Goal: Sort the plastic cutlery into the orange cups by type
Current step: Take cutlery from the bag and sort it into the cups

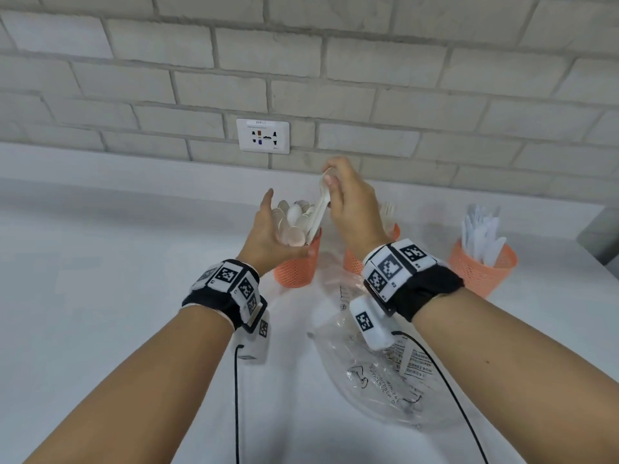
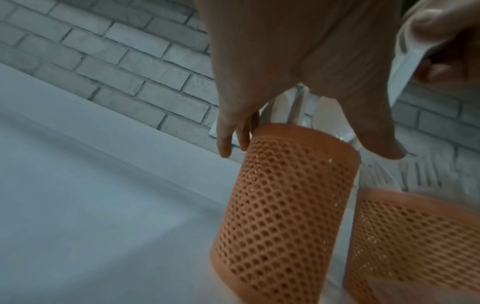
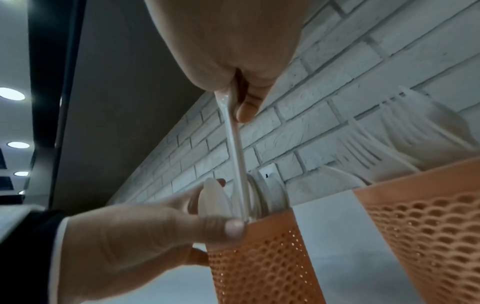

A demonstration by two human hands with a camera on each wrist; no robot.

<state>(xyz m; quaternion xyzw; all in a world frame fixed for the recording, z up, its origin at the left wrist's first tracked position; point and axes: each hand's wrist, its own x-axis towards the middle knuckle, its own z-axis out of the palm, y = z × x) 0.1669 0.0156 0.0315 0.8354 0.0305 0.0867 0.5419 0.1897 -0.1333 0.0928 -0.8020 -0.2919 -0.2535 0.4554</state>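
Note:
Three orange mesh cups stand in a row near the wall. The left cup [image 1: 294, 269] [image 3: 259, 257] [image 2: 285, 195] is full of white spoons [image 1: 294, 216], bowls up. My left hand [image 1: 278, 226] lies open against this cup's top, thumb [image 3: 228, 226] on the rim, straight fingers behind the spoons. Above it, my right hand [image 1: 331, 189] pinches a white spoon [image 1: 318, 212] [image 3: 235, 154] by its upper end, its lower end inside the left cup. The middle cup [image 1: 351, 262] [image 3: 428, 236] holds forks [image 3: 376, 144] and is half hidden by my right wrist. Knives [image 1: 482, 232] fill the right cup [image 1: 482, 266].
An empty clear plastic bag [image 1: 385, 370] lies on the white counter [image 1: 117, 279] in front of the cups. A wall socket [image 1: 263, 135] sits on the grey brick wall behind them. Black cables [image 1: 237, 413] hang from both wrists. A grey object [image 1: 603, 236] is at the far right edge.

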